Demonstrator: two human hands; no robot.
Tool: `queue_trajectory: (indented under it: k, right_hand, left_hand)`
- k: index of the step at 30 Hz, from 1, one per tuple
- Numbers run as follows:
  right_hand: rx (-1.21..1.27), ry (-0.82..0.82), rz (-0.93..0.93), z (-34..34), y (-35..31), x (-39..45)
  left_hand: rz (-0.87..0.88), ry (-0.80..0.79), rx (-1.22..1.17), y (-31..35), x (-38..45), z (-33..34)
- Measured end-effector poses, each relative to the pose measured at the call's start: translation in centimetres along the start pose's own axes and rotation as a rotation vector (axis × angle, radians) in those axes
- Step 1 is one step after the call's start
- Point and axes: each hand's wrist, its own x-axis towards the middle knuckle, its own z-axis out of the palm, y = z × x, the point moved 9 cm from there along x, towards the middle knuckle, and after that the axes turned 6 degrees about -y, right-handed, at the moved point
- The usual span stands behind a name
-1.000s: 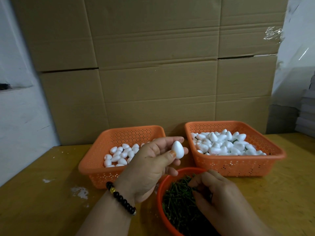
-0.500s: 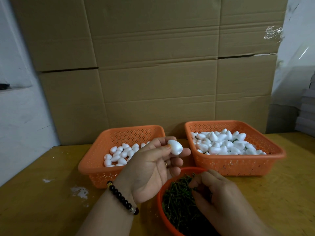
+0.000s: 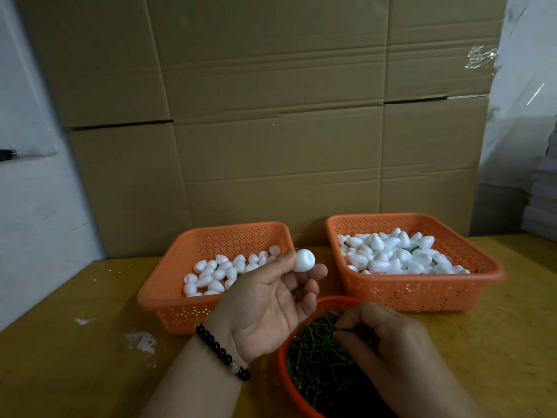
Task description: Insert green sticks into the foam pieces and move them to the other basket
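Two orange perforated baskets are set side by side on the yellow table (image 3: 75, 351), in front of a wall of cardboard boxes (image 3: 271, 116). The left basket (image 3: 168, 303) is partly filled with plain white foam pieces (image 3: 217, 274); the right basket (image 3: 482, 285) is heaped with foam pieces (image 3: 391, 254), green stick ends visible between some of them

One foam piece (image 3: 303, 260) is pinched between thumb and fingertips of the left hand (image 3: 268, 306), palm turned up, held raised in front of the near right corner of the left basket; remaining fingers are loosely curled under it. A black bead bracelet (image 3: 223, 354) is worn on that wrist

A round orange bowl (image 3: 281, 362) full of green sticks (image 3: 316, 357) is placed nearest the camera, in front of the gap between the baskets. The right hand (image 3: 388, 351) is lowered into the bowl, fingers curled tight together at the stick pile; a thin stick appears pinched at the fingertips, but it cannot be told for sure. No stick is seen in the held foam piece

White flecks (image 3: 140, 342) are scattered on the table left of the bowl
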Motion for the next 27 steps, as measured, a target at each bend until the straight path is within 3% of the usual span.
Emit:
queue_trajectory:
  k: [8,17,27]
  right_hand:
    - [0.283,0.344,-0.043,-2.9,0.0,-0.5]
    - [0.374,0.368,0.018,-3.1,1.1,-0.4]
    - [0.174,0.378,-0.037,-3.1,0.9,-0.4]
  left_hand:
    - [-0.050,0.026,0.069,-1.0,0.3,-0.8]
    - [-0.066,-0.030,0.098,-1.6,0.4,-0.2]
    - [-0.092,-0.071,0.096,-2.0,0.2,0.4]
